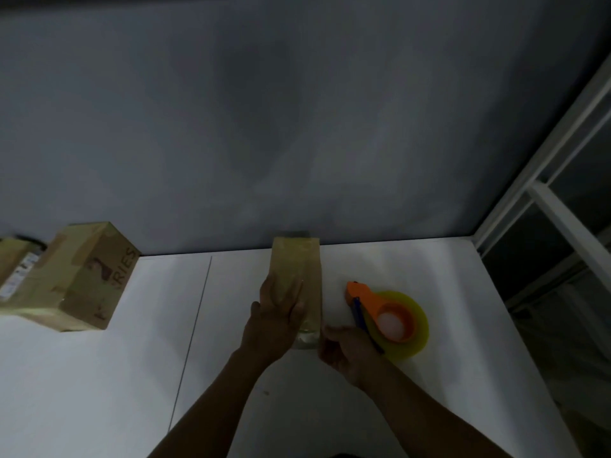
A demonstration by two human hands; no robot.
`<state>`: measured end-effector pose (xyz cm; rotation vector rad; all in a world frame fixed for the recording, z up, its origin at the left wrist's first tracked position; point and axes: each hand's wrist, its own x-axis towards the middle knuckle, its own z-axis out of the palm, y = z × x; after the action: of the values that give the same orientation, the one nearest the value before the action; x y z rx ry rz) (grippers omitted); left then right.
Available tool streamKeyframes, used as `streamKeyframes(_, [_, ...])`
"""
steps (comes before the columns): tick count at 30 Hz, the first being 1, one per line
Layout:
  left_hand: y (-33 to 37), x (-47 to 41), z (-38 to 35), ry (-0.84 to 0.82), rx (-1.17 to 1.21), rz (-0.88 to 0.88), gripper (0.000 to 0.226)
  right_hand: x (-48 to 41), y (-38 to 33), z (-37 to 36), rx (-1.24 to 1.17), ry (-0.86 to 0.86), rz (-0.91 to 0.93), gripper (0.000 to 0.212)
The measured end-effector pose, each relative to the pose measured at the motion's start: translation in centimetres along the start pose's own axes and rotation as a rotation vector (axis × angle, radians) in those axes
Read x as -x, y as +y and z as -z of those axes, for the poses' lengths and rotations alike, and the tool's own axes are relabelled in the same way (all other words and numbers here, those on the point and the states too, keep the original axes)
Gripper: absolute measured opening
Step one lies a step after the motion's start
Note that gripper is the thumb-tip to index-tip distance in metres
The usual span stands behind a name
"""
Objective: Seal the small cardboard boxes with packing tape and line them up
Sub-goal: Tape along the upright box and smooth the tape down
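**Sealing in dim light**

One small cardboard box point(307, 259) stands on the white table point(99, 375), its far end against the grey wall point(297, 127). The left hand point(277, 312) lies flat on the box top, fingers straight. The right hand point(345, 353) is at the box's near right corner, fingers curled; whether they grip anything, cannot tell. The orange tape dispenser point(390, 319) lies just right of the box. Well left of it are a taped box point(82, 276) and a second box point(13, 266), side by side.
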<state>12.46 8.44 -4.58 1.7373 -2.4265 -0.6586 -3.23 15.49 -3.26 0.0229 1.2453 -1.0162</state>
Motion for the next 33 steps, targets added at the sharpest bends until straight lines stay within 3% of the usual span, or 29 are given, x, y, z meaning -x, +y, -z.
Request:
streamKeyframes(2, [0.5, 0.0, 0.3, -0.002, -0.02, -0.023, 0.089, 0.1, 0.7, 0.3, 0.108, 0.029, 0.066, 0.007])
streamKeyframes(6, [2.2, 0.7, 1.9, 0.102, -0.102, -0.147, 0.066, -0.1, 1.5, 0.8, 0.55, 0.169, 0.524, 0.017])
streamKeyframes(9, [3.0, 0.6, 2.2, 0.099, -0.082, -0.174, 0.063, 0.6, 2.4, 0.0, 0.568, 0.009, 0.742, 0.03])
streamKeyframes(12, [2.3, 0.2, 1.0, 0.124, 0.035, -0.184, 0.064, 0.0, 3.7, 0.8, 0.652, -0.091, 0.725, 0.056])
streamKeyframes(14, [1.9, 0.0, 0.8, 0.157, 0.162, -0.155, 0.08, -0.3, 3.9, 1.6, 0.826, -0.097, 0.582, 0.076])
streamKeyframes(15, [1.7, 0.1, 0.5, 0.171, 0.249, -0.193, 0.076, -0.5, 3.8, 1.9, 0.868, -0.104, 0.501, 0.081])
streamKeyframes(17, [1.7, 0.6, 1.4, 0.163, 0.378, -0.269, 0.056, -0.1, 3.4, 1.9, 0.874, -0.07, 0.487, 0.078])
streamKeyframes(18, [1.6, 0.8, 1.7, 0.2, 0.413, -0.249, 0.056, 0.1, 2.9, 1.9, 0.836, 0.006, 0.544, 0.071])
streamKeyframes(20, [0.9, 1.7, 1.9, 0.252, 0.442, -0.095, 0.066, 0.8, 1.5, 1.7, 0.714, 0.142, 0.697, 0.054])
streamKeyframes(22, [0.4, 3.2, 1.9, 0.362, 0.422, 0.019, 0.062, 1.4, 0.3, 1.6, 0.798, 0.249, 0.894, 0.04])
streamKeyframes(25, [0.0, 4.9, 1.5, 0.447, 0.404, 0.092, 0.044, 2.3, -0.6, 0.5, 1.019, 0.159, 1.011, 0.024])
streamKeyframes(27, [-0.1, 5.1, 1.1, 0.398, 0.38, 0.101, 0.041, 2.2, -0.8, -0.1, 1.153, 0.079, 1.019, 0.025])
streamKeyframes(30, [0.1, 5.0, 1.4, 0.364, 0.403, 0.084, 0.036, 1.2, -1.2, -0.1, 1.4, 0.098, 1.078, 0.032])
streamKeyframes(33, [0.3, 4.6, 1.7, 0.364, 0.414, 0.081, 0.038, 0.8, -1.4, 0.0, 1.386, 0.111, 1.075, 0.034])
